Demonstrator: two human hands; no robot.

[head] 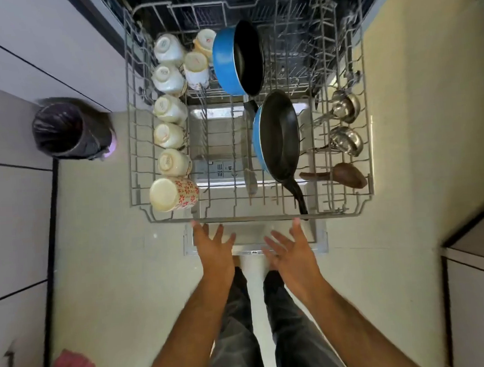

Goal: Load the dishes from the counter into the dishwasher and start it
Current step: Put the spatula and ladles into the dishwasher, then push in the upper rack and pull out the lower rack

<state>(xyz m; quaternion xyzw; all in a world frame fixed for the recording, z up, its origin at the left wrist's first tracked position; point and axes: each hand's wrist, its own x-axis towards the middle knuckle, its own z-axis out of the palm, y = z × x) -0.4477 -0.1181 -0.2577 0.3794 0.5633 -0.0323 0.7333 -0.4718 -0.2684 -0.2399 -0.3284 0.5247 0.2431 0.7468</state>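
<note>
rack (254, 218): grey wire basket, pulled out of the dishwasher over pale floor tiles
mugs (170, 111): cream ceramic, upside down, row along left side; nearest mug (174, 193) has red flower print; stamps on bases too small to read
pans: two, blue outside, black non-stick inside, on edge; rear pan (238, 59), front pan (279, 136) with black handle
ladles (345, 124): two shiny steel, right side
spoon (346, 174): brown wood, right front
left hand (213, 247): fingers spread, fingertip at rack front rail
right hand (292, 250): fingers spread, holds nothing, just below rail
bin (68, 129): round, black bag liner
</note>
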